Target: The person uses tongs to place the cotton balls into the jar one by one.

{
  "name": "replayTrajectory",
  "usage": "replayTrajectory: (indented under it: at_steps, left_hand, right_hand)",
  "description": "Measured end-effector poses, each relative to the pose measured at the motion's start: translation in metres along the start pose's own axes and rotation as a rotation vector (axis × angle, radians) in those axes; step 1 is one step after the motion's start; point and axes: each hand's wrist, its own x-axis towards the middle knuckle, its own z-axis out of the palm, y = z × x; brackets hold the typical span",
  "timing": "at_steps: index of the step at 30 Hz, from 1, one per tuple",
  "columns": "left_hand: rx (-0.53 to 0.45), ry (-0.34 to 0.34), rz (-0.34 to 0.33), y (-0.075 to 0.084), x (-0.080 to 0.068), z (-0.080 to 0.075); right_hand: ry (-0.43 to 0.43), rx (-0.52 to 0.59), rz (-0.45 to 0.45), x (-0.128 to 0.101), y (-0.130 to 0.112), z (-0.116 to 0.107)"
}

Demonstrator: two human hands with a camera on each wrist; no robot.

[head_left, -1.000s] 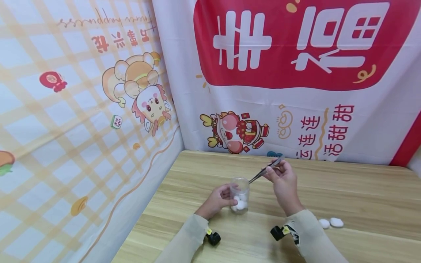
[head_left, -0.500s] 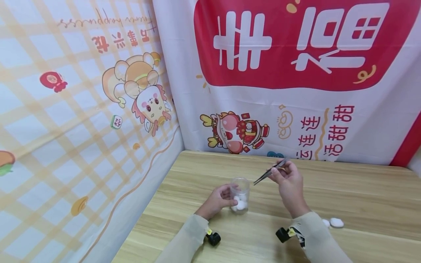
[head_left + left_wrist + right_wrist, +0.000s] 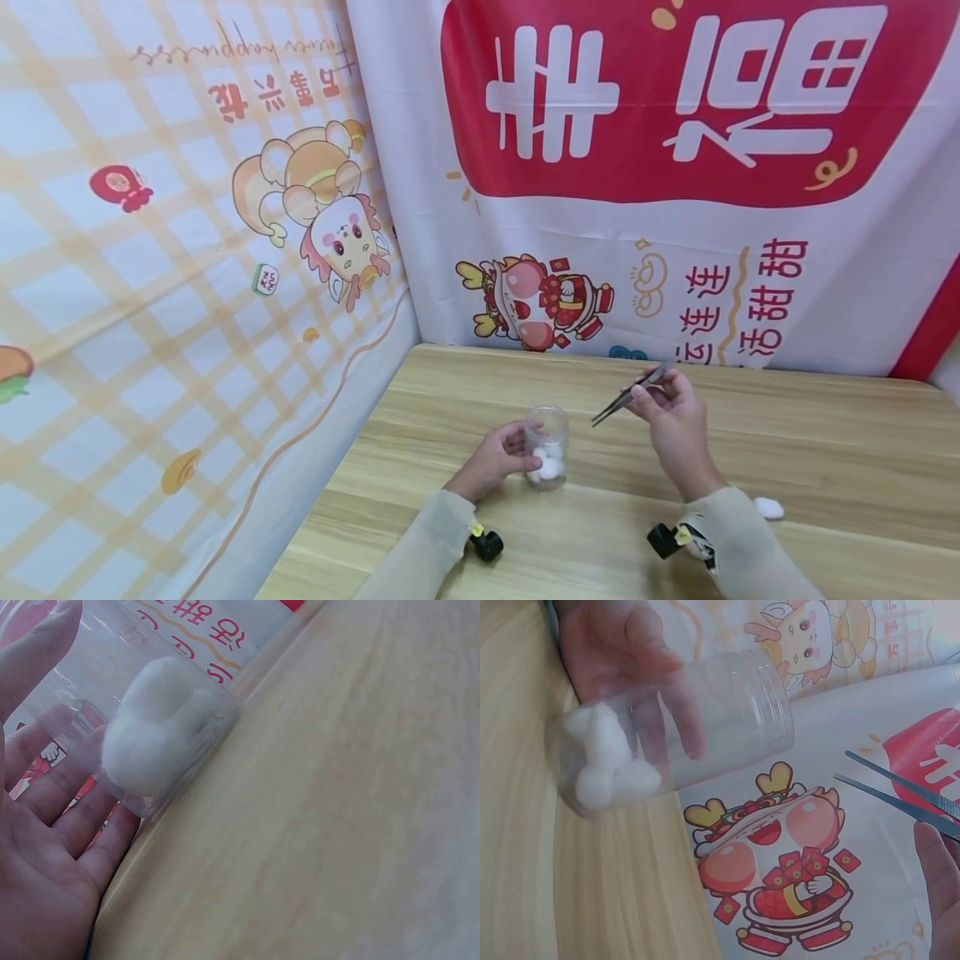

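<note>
A clear plastic jar (image 3: 547, 444) stands upright on the wooden table (image 3: 825, 450), with white cotton balls (image 3: 604, 761) at its bottom. My left hand (image 3: 497, 456) grips the jar from its left side, fingers wrapped round the wall (image 3: 67, 825). My right hand (image 3: 675, 417) pinches metal tweezers (image 3: 628, 393) above the table, right of the jar. The tweezer tips (image 3: 851, 766) are slightly apart and hold nothing. One white cotton ball (image 3: 768, 507) lies on the table by my right sleeve.
Printed cloth backdrops close off the table's back (image 3: 675, 275) and left side (image 3: 187, 333). Black wrist cameras sit under both sleeves (image 3: 487, 545) (image 3: 663, 540). The table's right half stretches to the frame edge.
My right hand has drawn the tweezers away from the jar mouth, to the right. My sleeve now covers one of the two cotton balls on the table. The left hand and jar stayed put.
</note>
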Motion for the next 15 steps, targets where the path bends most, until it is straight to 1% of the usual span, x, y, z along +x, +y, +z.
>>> replayTrajectory:
  at_steps: [7, 13, 15]
  left_hand:
    - [0.002, 0.005, -0.005, 0.001, -0.001, 0.0]
    - [0.005, 0.006, -0.011, 0.002, -0.001, 0.001]
    - [0.003, 0.005, -0.01, 0.002, -0.001, 0.001]
  right_hand:
    - [0.008, 0.036, 0.006, -0.002, -0.001, -0.008]
    - [0.014, -0.037, 0.019, -0.005, -0.003, -0.015]
    - [0.014, -0.043, 0.021, -0.005, -0.003, -0.017]
